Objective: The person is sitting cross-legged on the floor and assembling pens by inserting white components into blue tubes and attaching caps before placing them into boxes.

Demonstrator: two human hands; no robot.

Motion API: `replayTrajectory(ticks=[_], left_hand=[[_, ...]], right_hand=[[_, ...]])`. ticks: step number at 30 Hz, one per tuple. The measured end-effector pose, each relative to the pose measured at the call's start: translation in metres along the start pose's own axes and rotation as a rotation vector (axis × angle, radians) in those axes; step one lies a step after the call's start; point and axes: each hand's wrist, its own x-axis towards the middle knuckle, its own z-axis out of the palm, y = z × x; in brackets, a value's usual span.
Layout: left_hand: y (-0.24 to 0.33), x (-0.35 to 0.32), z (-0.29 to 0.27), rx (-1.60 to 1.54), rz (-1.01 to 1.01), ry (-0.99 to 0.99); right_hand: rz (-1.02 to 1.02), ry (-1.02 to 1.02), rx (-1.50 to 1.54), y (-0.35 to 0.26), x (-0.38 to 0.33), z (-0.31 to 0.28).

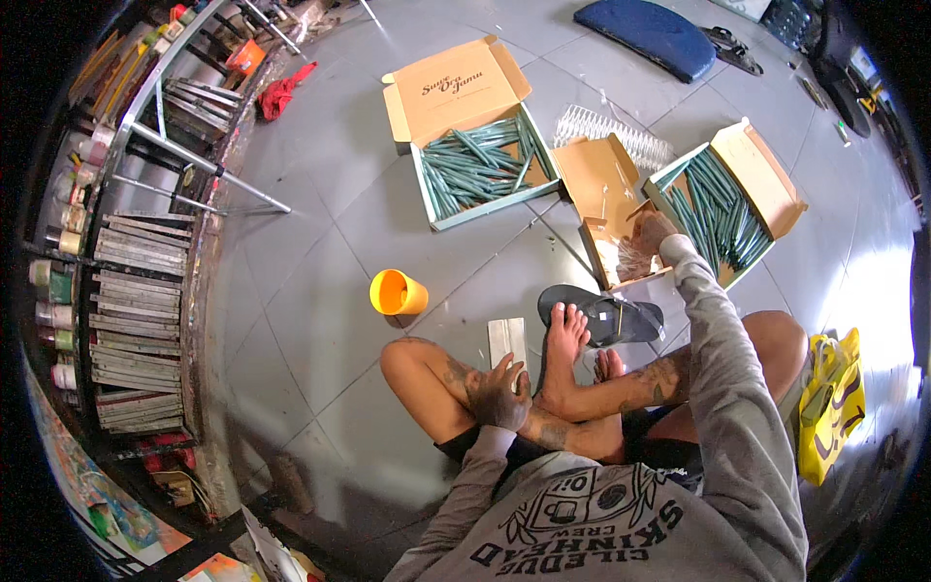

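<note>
My left hand [499, 393] rests by my bent knee, its fingers closed round the lower end of a pale, flat rectangular piece [505, 339]. My right hand [650, 231] reaches into a small open cardboard box [593, 238], fingers bent down among thin, clear pieces [632, 264]; its fingertips are partly hidden. Right of that hand stands an open box [768, 182] heaped with slim dark-green sticks [716, 209]. Another open box [448, 84], farther left, holds more such green sticks [475, 165].
A yellow cup [398, 293] stands on the grey tiles left of a black sandal [621, 320]. Behind the small box lies a white wire rack [613, 134]. A yellow bag [832, 403] sits at right, a dark-blue cushion [648, 37] far back. Shelving with stacked frames [143, 310] lines the left.
</note>
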Motion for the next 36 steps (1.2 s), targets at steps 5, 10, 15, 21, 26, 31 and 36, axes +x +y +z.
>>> replayTrajectory(ticks=[5, 10, 15, 21, 26, 31, 36], left_hand=[[-0.012, -0.014, 0.027, -0.116, -0.117, 0.036], [-0.01, -0.014, 0.034, -0.306, -0.157, -0.025], [-0.002, -0.009, 0.019, -0.283, -0.215, 0.03], [0.004, 0.0, 0.004, -0.228, -0.223, -0.01], [0.008, 0.012, -0.013, -0.077, -0.167, -0.023], [0.008, 0.01, -0.007, -0.025, -0.14, 0.054], [0.008, 0.006, -0.003, -0.029, -0.161, 0.08]], right_hand=[[-0.246, 0.247, 0.397, -0.13, 0.028, -0.023], [-0.123, 0.222, 0.533, -0.247, 0.147, 0.023], [-0.107, 0.221, 0.355, -0.298, 0.196, 0.054], [-0.026, -0.313, 0.883, -0.257, 0.257, 0.038], [-0.013, -0.866, 1.162, -0.237, 0.236, -0.064], [-0.243, -0.989, 1.281, -0.208, 0.232, -0.106], [-0.271, -0.907, 1.408, -0.198, 0.223, -0.115]])
